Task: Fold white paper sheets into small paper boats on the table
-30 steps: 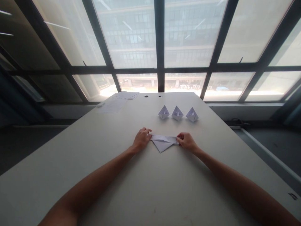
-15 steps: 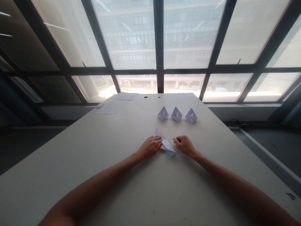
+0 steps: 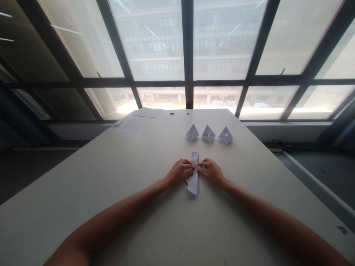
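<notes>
The folded sheet of white paper (image 3: 193, 184) lay on the counter (image 3: 111, 192) in front of us as one long, narrow strip, pointing away from us, and its middle was between our hands. Our left hand (image 3: 179, 173) and our right hand (image 3: 210, 171) came from the two sides and stood close together, with the fingers curled, and the fingertips (image 3: 191, 170) held the paper at its centre; we could not tell how firm this hold was. Beyond the strip stood three small paper boats (image 3: 208, 133) in a row, and at the far end of the counter lay loose sheets of paper (image 3: 146, 112). We judged that the main risk was in the soft folds: if the fingers slipped or pressed unevenly, the paper could open or crease crooked, and a careless forward move could knock the boats.
</notes>
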### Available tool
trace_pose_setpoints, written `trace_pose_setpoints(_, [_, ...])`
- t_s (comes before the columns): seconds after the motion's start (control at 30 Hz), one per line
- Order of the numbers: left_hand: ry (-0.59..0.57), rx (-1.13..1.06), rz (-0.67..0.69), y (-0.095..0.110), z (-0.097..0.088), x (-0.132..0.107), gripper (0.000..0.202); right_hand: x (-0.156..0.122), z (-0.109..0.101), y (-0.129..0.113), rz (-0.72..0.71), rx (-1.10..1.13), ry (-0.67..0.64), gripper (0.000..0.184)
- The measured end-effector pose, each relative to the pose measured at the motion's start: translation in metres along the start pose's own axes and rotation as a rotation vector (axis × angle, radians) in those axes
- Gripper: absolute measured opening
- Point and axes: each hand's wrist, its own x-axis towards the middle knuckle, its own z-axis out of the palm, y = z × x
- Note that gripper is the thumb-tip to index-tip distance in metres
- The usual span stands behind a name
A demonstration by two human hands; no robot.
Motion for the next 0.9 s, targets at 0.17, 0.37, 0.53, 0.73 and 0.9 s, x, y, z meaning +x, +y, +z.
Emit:
trace_pose_setpoints(0.17, [0.059, -0.086, -0.069, 0.008, 0.000, 0.002, 0.021, 0.002, 0.009, -0.001, -0.093, 0.330, -0.023, 0.031])
trace_pose_setpoints(0.37, [0.007, -0.018, -0.134, 0.013, -0.004, 0.001, 0.035, 0.005, 0.013, 0.000, -0.024, 0.587, -0.018, 0.037])
trace_pose_setpoints(0.53, [-0.104, 0.018, -0.051, 0.007, -0.006, 0.002, 0.027, 0.009, 0.012, -0.002, 0.055, 0.464, 0.032, 0.028])
trace_pose_setpoints(0.73, [-0.246, -0.095, 0.069, 0.010, -0.023, 0.005, 0.020, 0.009, 0.011, -0.005, 0.085, 0.512, 0.004, 0.020])
trace_pose_setpoints(0.9, [-0.106, 0.064, -0.031, 0.028, -0.026, 0.003, 0.025, 0.007, 0.008, -0.014, 0.067, 0.582, 0.096, 0.028])
